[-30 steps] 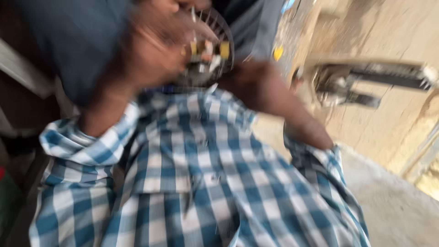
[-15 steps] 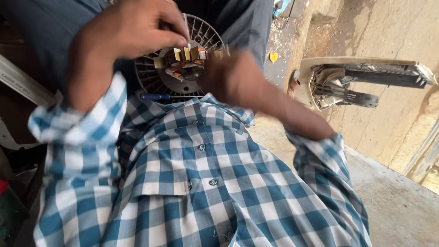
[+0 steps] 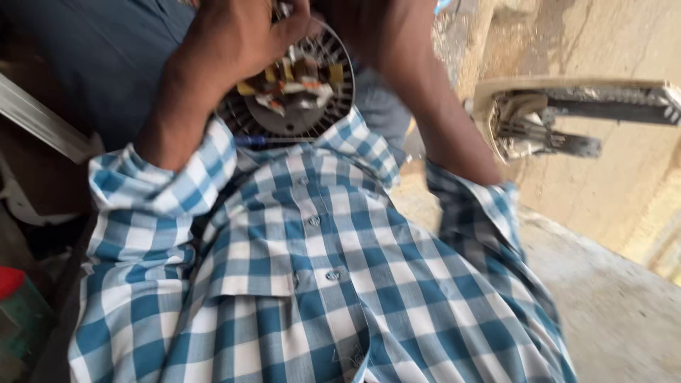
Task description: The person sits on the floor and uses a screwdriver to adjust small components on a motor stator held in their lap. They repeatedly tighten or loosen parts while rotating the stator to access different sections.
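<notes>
A round grey motor part with slotted vents, yellow tabs and white and orange wires at its middle rests on my lap, against dark blue trousers. My left hand grips its upper left edge, fingers curled over the wiring. My right hand lies against the part's upper right edge at the top of the frame; its fingers are cut off. Below both hands, my blue and white checked shirt fills the view. A thin blue rod lies just under the part.
A beige, dirty machine housing with a long metal arm lies to the right on a sandy concrete floor. A white bar crosses at the left. A red and green container sits at the lower left.
The view has steadied and shifted. My left hand has stayed over the part's wiring while my right hand moved from the part's right edge up toward the top of the frame.
</notes>
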### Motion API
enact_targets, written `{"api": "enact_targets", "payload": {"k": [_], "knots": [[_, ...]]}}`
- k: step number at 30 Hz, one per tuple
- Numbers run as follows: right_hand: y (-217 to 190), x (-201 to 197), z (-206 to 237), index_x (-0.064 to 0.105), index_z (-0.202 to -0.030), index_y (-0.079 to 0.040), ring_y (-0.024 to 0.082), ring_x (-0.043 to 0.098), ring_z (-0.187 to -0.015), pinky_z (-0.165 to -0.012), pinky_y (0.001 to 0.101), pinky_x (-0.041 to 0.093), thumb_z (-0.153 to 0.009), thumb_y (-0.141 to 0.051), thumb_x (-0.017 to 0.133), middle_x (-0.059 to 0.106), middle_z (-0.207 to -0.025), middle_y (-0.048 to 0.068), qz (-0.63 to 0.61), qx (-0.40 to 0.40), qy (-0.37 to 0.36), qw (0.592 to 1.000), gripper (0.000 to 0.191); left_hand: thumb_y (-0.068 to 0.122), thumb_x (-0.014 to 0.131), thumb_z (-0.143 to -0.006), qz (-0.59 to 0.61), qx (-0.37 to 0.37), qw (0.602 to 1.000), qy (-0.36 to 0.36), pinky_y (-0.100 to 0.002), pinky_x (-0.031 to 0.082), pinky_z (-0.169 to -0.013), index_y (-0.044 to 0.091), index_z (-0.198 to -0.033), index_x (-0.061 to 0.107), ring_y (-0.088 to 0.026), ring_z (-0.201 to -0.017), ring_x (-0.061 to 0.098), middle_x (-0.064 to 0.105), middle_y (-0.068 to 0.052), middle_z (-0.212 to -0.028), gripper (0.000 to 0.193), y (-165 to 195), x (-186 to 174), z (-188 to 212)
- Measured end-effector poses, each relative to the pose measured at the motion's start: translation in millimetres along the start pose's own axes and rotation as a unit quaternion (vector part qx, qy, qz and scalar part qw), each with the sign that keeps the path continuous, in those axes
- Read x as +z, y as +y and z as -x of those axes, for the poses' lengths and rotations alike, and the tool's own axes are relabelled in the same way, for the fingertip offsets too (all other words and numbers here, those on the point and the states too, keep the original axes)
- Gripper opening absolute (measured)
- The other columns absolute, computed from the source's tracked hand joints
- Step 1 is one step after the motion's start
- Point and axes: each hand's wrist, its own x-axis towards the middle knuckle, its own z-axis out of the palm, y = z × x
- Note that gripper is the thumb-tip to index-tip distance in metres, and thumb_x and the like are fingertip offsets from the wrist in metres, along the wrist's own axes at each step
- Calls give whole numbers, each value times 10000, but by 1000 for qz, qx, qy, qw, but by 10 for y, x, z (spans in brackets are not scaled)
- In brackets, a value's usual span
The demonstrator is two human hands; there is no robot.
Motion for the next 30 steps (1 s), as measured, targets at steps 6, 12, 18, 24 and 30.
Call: {"api": "enact_targets", "payload": {"k": [6, 12, 18, 24, 30], "knots": [[-932, -762, 267, 760, -1103, -58, 193, 721, -897, -738, 327, 596, -1030, -100, 765, 737, -1055, 89, -32, -117, -111, 986, 84, 38, 725, -1013, -1, 18, 1000, 24, -344, 440, -544, 70, -1133, 798, -183, -655, 573, 667, -108, -887, 144, 441, -118, 93], [102, -117, 264, 723, -967, -14, 187, 666, -727, -628, 332, 521, -965, 23, 786, 689, -828, 96, -250, 117, -50, 960, 72, 79, 714, -1006, -134, 122, 971, 153, -380, 505, -614, 63, -1113, 786, -192, -744, 637, 677, -103, -958, 129, 409, 268, 530], [287, 57, 233, 729, -1029, -18, 170, 723, -775, -632, 294, 556, -980, 40, 798, 744, -896, 85, -158, 42, 54, 985, 103, 140, 741, -1026, -20, -26, 999, -3, -366, 566, -653, 60, -1096, 769, -198, -785, 702, 725, -92, -955, 109, -95, 155, 49], [-823, -767, 257, 746, -911, -97, 232, 659, -706, -574, 363, 500, -887, -121, 873, 694, -832, 83, -14, -68, -181, 981, 131, 143, 718, -1002, -133, -17, 991, -28, -363, 617, -708, 57, -1081, 748, -183, -842, 752, 741, -86, -971, 120, 736, -303, -99], [-158, -313, 39, 718, -1007, -1, 284, 711, -877, -751, 379, 545, -955, -52, 847, 719, -938, 141, -238, 9, -6, 971, 149, 104, 670, -997, -231, 112, 951, 173, -369, 558, -681, 18, -1017, 688, -161, -790, 702, 673, -85, -902, 90, 511, 303, 371]]}}
